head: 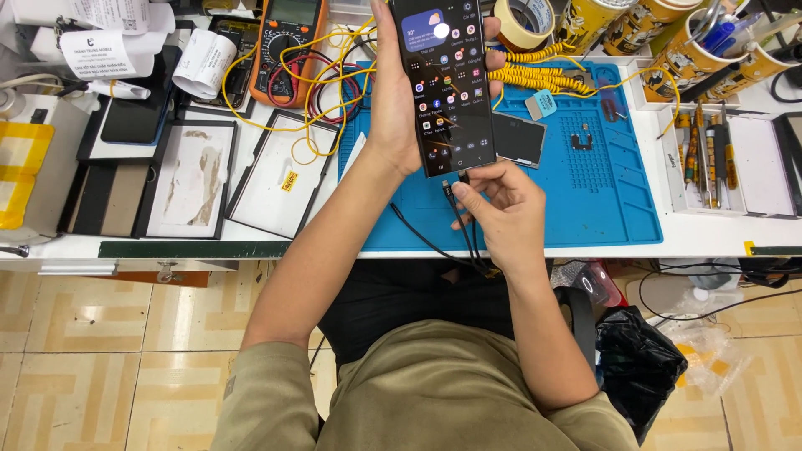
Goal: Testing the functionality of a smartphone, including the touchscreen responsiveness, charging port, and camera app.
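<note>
While the left hand [394,108] wraps around a lit smartphone [444,79], thumb along one edge and fingers curled behind the other, the screen faces up and shows rows of small icons; the phone hangs above the blue work mat [601,200], over its near-left part. Just below the phone's bottom edge the right hand [501,209] pinches the plug of a black cable [418,234] between thumb and fingertips — the plug tip sits right at the phone's lower end, though whether it is seated cannot be told; the cable trails off the mat's front edge toward the person's lap. On the mat, beside the phone, lies a small dark panel [518,138]; coiled yellow leads [535,79] cross the mat's far edge; an orange multimeter [288,46] sits off its far-left corner — and a roll of tape [522,21] stands beyond its far side.
</note>
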